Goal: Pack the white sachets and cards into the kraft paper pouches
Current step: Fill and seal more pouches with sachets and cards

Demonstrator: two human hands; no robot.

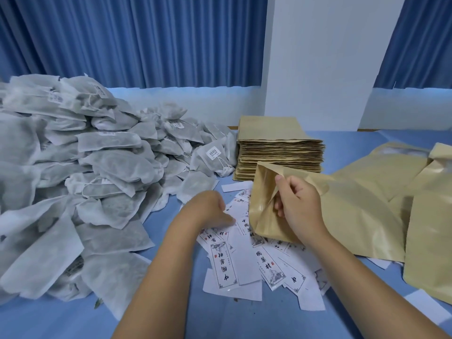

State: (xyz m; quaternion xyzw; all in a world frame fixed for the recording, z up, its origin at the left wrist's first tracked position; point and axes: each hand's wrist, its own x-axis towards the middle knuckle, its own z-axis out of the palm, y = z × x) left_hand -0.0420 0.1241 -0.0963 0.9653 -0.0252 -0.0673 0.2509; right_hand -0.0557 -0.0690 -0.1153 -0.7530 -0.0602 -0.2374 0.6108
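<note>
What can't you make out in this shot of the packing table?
All head view:
Whether the left hand grips any cards: fingertips hidden behind the hand itself.
Contents of the kraft pouch the right hand pinches: screened by its own wall.
Sachet label print: too small.
Pouches at right: cut off by the frame edge.

Sachets at left are greyish white, darker fill showing through. Cards are white with black characters, thin black borders, small red seals. Pouch and far stack are plain tan. Cloth and curtains are blue.
</note>
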